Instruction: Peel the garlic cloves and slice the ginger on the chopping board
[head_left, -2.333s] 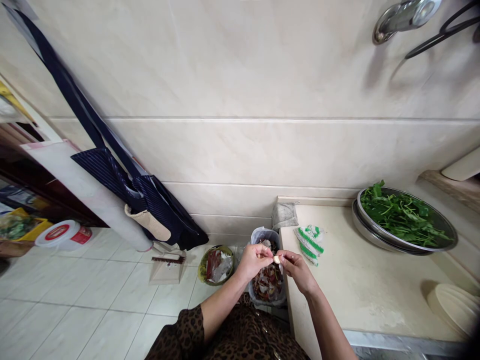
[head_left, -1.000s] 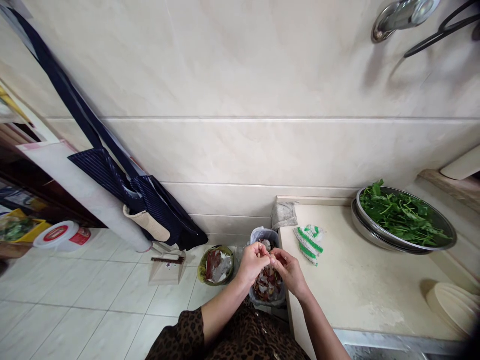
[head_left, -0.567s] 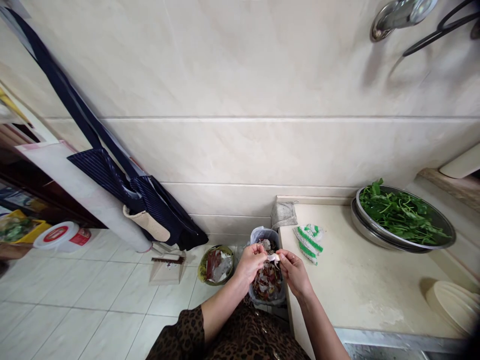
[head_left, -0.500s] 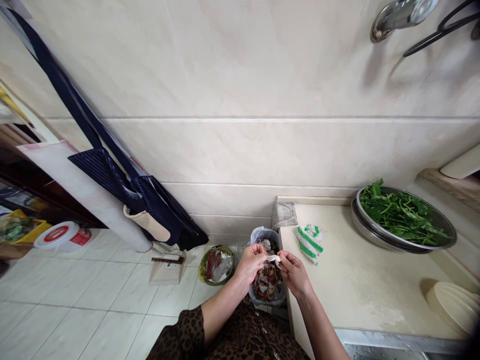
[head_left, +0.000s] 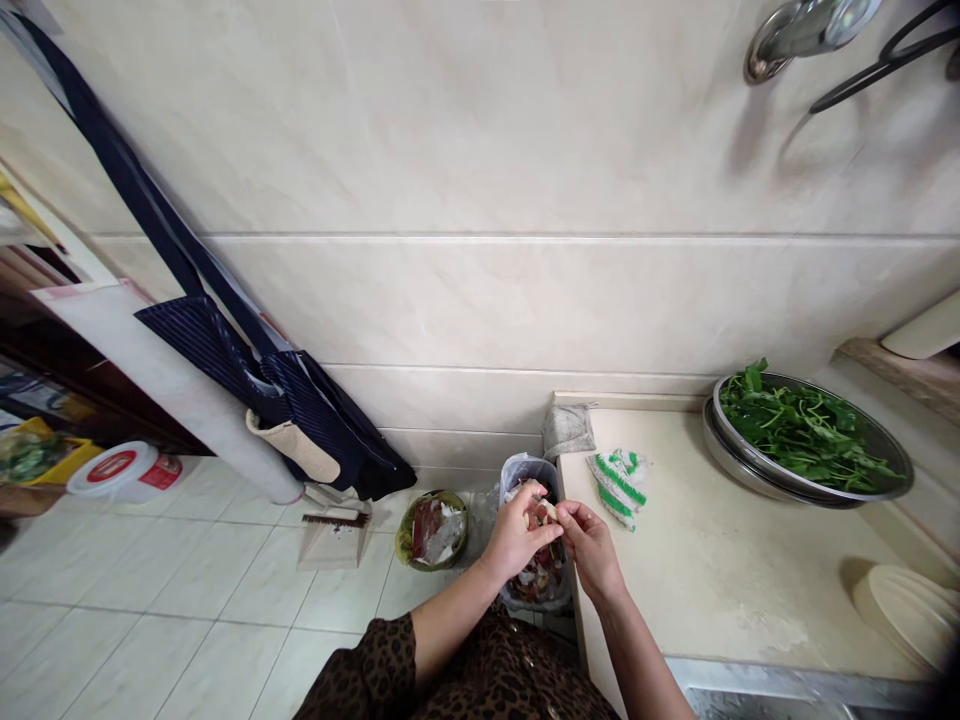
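My two bare hands meet low in view, over a bin (head_left: 516, 466) heaped with peelings. Between them is a small pale clove (head_left: 551, 511), and I take it as the clock's centre. My right hand (head_left: 591, 548) pinches it between thumb and fingertips. My left hand (head_left: 516, 538) is on the other side, thumb and forefinger parted; I cannot tell whether its curled fingers touch the clove. My left sleeve (head_left: 367, 665), in leopard print, is at eight o'clock.

On the pale counter (head_left: 697, 560), a green-and-white cloth (head_left: 619, 490) lies near at two o'clock. Farther off, between two and three, leafy greens (head_left: 810, 430) fill a metal bowl (head_left: 739, 475). A grey cloth (head_left: 568, 430) drapes the counter's corner at twelve. At nine o'clock on the floor are a small rubbish basket (head_left: 405, 530), then a dustpan (head_left: 334, 550). A navy apron (head_left: 322, 410) hangs at ten, and a tap (head_left: 802, 35) juts from the wall at one.
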